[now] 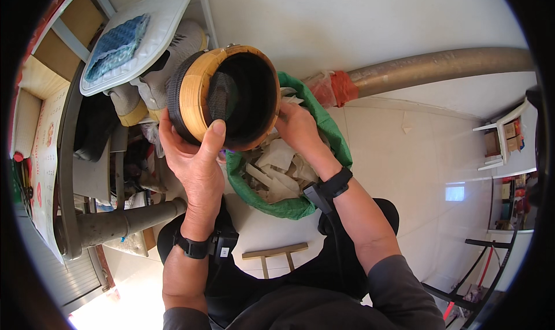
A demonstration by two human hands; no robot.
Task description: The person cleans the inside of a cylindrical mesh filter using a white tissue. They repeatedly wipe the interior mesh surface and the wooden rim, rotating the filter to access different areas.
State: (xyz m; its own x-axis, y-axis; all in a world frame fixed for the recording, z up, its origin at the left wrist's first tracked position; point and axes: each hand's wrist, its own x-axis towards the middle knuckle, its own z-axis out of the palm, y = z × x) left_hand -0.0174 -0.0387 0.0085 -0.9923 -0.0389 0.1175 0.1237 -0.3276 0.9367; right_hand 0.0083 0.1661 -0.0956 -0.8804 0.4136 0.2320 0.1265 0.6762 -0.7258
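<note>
My left hand (197, 156) grips a round wooden hoop-like drum or sieve frame (194, 102) by its lower left side, thumb over the rim. Dark ribbed material wraps its far edge, and its dark inside faces me with a patch of grey mesh showing. At the frame's right rim is my right hand (299, 126), fingers bent and fingertips partly hidden; whether they pinch anything cannot be told. Beneath both hands stands a green woven sack (269, 208) with its mouth rolled back, holding pale, flat, irregular scraps (277, 154).
A white board with a blue cloth (119, 48) and grey-yellow rolls lie at the upper left, above a cluttered shelf. Behind the sack, a thick pipe (433, 70) runs along the wall. A small wooden stool part (275, 251) shows between my legs. A black rack stands lower right.
</note>
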